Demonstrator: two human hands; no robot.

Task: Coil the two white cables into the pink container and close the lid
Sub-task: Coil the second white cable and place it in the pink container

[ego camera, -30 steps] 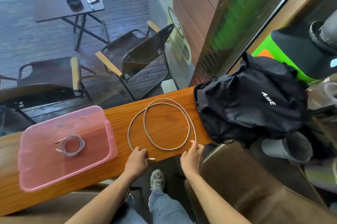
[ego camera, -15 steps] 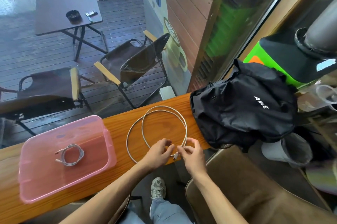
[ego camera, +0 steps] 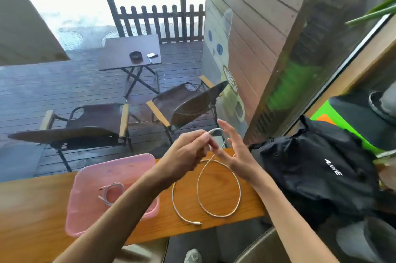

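My left hand is raised above the wooden counter and pinches one end of a long white cable. The rest of that cable hangs down and lies in loose loops on the counter, its other plug near the front edge. My right hand is beside the left one with fingers spread; the cable runs past its fingers, and a grip is not visible. To the left stands the pink container, open, with a small coiled white cable inside. No lid is visible.
A black backpack rests at the counter's right end, close to the cable loops. A brown seat is below the counter's front edge. Beyond a window are two folding chairs and a small table on a wet deck.
My left hand has lifted one cable end up from the counter, pulling the loops narrower. My right hand has let go and spread its fingers. The camera has tilted upward.
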